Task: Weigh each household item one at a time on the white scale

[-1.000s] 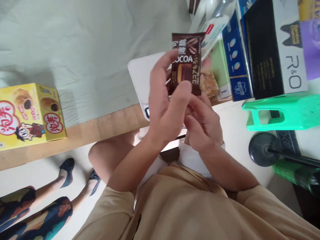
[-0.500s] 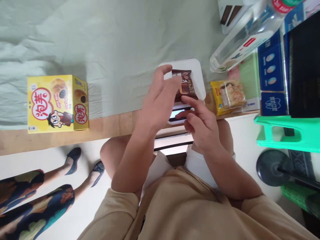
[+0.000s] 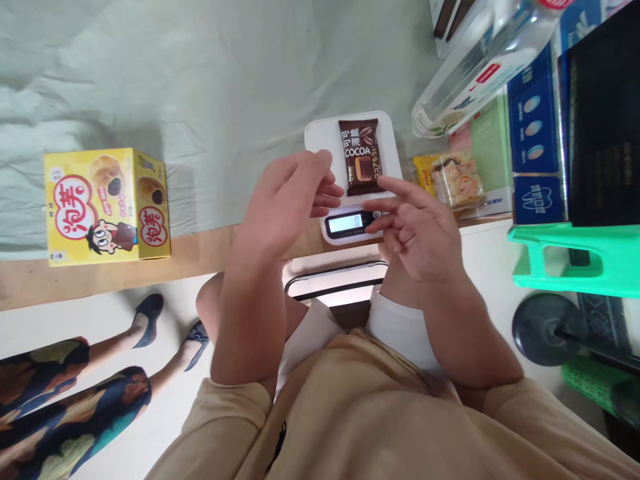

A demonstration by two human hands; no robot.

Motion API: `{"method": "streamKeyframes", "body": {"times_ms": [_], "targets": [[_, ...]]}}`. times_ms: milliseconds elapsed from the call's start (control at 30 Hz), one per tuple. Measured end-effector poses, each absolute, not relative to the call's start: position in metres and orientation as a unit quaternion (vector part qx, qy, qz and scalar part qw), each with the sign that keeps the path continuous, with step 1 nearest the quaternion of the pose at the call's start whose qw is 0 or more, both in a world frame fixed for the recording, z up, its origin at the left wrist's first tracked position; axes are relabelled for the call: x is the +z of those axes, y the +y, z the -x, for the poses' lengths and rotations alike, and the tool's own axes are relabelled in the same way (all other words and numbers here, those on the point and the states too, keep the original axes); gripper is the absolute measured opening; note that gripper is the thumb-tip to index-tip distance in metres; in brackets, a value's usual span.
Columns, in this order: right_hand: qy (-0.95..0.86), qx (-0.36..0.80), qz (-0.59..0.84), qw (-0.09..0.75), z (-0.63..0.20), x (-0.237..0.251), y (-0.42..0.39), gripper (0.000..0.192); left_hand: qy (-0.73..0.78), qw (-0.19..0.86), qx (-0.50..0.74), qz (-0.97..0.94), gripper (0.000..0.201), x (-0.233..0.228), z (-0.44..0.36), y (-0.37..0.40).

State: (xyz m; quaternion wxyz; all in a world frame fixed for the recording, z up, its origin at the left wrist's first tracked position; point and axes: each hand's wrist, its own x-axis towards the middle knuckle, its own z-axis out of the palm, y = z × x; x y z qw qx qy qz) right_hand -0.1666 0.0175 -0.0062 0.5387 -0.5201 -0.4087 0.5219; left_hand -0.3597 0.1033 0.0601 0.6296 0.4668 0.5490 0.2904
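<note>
while both hands hover loose-fingered and empty, left hand (image 3: 285,200) and right hand (image 3: 415,230), the cocoa packet (image 3: 361,157) is seen flat on the white scale (image 3: 320,133). yellow box (image 3: 103,203) well left; snack bag (image 3: 455,180) just right. display (image 3: 345,223) partly blocked, digits unreadable.

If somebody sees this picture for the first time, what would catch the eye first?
Probably the brown cocoa snack packet, lying flat on the white kitchen scale at the table edge. Just below it hover the left hand and right hand, both open and holding nothing. Far left on the pale cloth stands a bright yellow snack box.
</note>
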Motion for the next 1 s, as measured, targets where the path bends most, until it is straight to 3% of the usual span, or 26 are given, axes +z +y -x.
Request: {"method": "streamKeyframes", "body": {"times_ms": [133,200,300,467,567,733,1000], "targets": [[-0.467,0.36,0.523,0.615,0.167,0.016,0.04,0.036,0.511,0.575,0.407,-0.493,0.028,0.059,0.364,0.104],[-0.509,0.309,0.518,0.614,0.169,0.031,0.059,0.032,0.478,0.55,0.456,-0.511,0.024,0.057,0.365,0.103],[-0.554,0.286,0.506,0.596,0.169,0.043,0.079,0.026,0.461,0.544,0.459,-0.531,0.022,0.054,0.365,0.099],[-0.548,0.246,0.453,0.658,0.165,0.032,0.075,0.016,0.431,0.523,0.457,-0.576,0.032,0.046,0.365,0.099],[-0.588,0.206,0.508,0.595,0.164,0.03,0.068,0.013,0.423,0.519,0.46,-0.583,0.039,0.043,0.364,0.101],[-0.646,0.178,0.603,0.432,0.174,0.034,0.069,0.02,0.43,0.521,0.455,-0.58,0.026,0.041,0.361,0.103],[-0.606,0.117,0.747,0.249,0.197,0.026,0.079,0.04,0.384,0.515,0.458,-0.614,0.026,0.034,0.358,0.1]]}}
